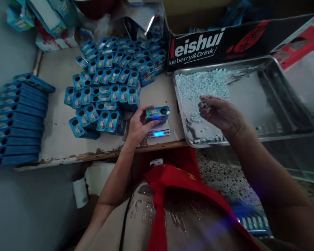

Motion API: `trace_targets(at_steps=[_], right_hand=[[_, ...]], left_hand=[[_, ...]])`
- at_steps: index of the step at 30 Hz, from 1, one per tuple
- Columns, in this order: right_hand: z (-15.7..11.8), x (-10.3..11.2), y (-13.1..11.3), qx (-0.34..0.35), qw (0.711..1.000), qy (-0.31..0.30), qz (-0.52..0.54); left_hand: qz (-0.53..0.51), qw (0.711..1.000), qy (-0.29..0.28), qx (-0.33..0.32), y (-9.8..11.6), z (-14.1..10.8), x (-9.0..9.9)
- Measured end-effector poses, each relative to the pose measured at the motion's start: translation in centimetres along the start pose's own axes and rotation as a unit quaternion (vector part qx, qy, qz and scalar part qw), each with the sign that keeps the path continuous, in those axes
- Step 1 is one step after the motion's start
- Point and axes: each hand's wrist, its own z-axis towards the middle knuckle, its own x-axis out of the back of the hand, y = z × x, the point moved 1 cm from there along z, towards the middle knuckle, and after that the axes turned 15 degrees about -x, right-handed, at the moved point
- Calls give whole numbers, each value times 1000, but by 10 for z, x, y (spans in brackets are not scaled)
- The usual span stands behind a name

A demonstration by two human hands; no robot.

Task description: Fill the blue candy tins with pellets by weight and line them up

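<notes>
With fingers and thumb around it, my left hand grips a blue printed box on a small digital scale with a lit display. The box has a dark round hole in its top, and a pale candy shows at its right corner. Over the metal tray, my right hand has its fingertips pinched around small pale candies. Pale blue candies cover the tray's upper left part, with more scattered along its near edge.
Many blue boxes stand in rows left of the scale. Another row of boxes lies at the far left. Behind the tray is a black carton. The table's worn wooden edge runs close to my body.
</notes>
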Motion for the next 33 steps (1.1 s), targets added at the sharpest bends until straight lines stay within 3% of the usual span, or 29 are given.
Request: trace_targets(at_steps=[3, 7, 12, 17, 26, 29, 33], right_hand=[[-3, -20, 0, -13, 1000, -18, -3], [-4, -30, -2, -2, 999, -35, -42], [-10, -34, -2, 12, 994, -59, -93], [-15, -39, 9, 7, 999, -24, -44], [-18, -29, 14, -25, 999, 18, -18], [-15, -21, 14, -33, 999, 4, -28], [-14, -12, 17, -14, 997, -6, -71]], left_hand=[[30, 999, 25, -15, 10, -7, 7], [82, 994, 65, -30, 27, -20, 19], [126, 989, 68, -38, 39, -22, 26], [180, 981, 46, -61, 41, -12, 28], [198, 974, 69, -87, 54, 7, 8], [198, 973, 73, -96, 49, 15, 2], [207, 975, 38, -76, 37, 25, 0]])
